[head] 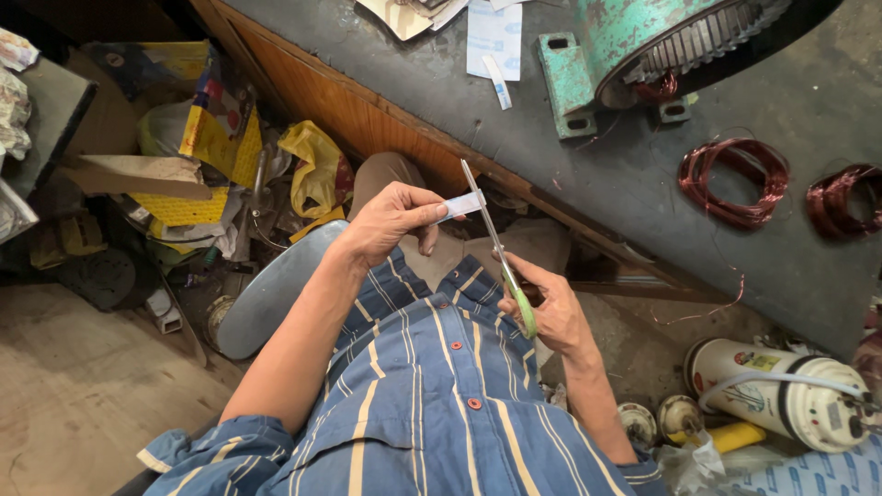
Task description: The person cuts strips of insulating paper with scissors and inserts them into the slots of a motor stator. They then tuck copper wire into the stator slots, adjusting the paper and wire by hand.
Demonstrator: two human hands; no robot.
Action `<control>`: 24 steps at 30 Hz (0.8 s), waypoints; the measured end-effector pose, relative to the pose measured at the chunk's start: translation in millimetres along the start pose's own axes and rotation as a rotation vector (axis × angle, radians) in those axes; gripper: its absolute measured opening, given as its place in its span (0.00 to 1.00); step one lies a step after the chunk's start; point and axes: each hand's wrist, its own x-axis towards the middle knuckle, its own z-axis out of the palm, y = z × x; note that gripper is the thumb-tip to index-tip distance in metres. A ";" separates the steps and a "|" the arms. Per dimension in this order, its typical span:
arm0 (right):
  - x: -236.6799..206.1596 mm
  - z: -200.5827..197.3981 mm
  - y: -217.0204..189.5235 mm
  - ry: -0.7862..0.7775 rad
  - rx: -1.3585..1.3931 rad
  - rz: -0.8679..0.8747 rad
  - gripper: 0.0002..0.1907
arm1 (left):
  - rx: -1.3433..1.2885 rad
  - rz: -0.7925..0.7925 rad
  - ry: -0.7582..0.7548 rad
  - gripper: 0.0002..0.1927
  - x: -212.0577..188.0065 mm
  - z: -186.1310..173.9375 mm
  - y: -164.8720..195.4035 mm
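Note:
My left hand (pixel 390 220) pinches a small white paper strip (pixel 462 205) between thumb and fingers, held out in front of my chest. In my right hand (pixel 549 308) are green-handled scissors (pixel 501 253), fingers through the loops. The long metal blades point up and away, and the strip lies against them near their middle. Both hands hover over my lap, just below the edge of the dark workbench (pixel 643 184). I wear a blue shirt with pale stripes.
On the bench lie two red copper wire coils (pixel 735 179), a green motor housing (pixel 634 46) and loose white papers (pixel 491 37). A white cylindrical motor (pixel 781 395) lies at the right on the floor. At the left are yellow bags (pixel 312 170) and clutter.

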 end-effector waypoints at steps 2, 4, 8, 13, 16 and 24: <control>-0.4 0.5 2.0 0.007 0.032 0.006 0.40 | 0.010 -0.001 0.000 0.13 -0.8 -0.6 0.0; -0.7 0.6 3.7 0.017 0.089 0.009 0.41 | 0.028 -0.009 0.000 0.14 -1.4 -0.8 0.4; 1.4 0.3 4.1 0.088 0.143 0.010 0.42 | 0.031 -0.011 -0.007 0.14 -3.0 1.2 0.8; 11.7 -1.8 -11.9 0.183 -0.002 -0.071 0.38 | 0.018 0.000 -0.034 0.15 -4.5 5.5 0.7; 20.3 -4.9 -35.1 0.297 -0.451 -0.138 0.41 | 0.035 0.019 -0.043 0.16 -5.2 9.0 0.2; 67.2 -14.9 -102.7 0.489 -0.980 -0.427 0.39 | 0.052 0.060 -0.054 0.17 -8.3 23.9 4.3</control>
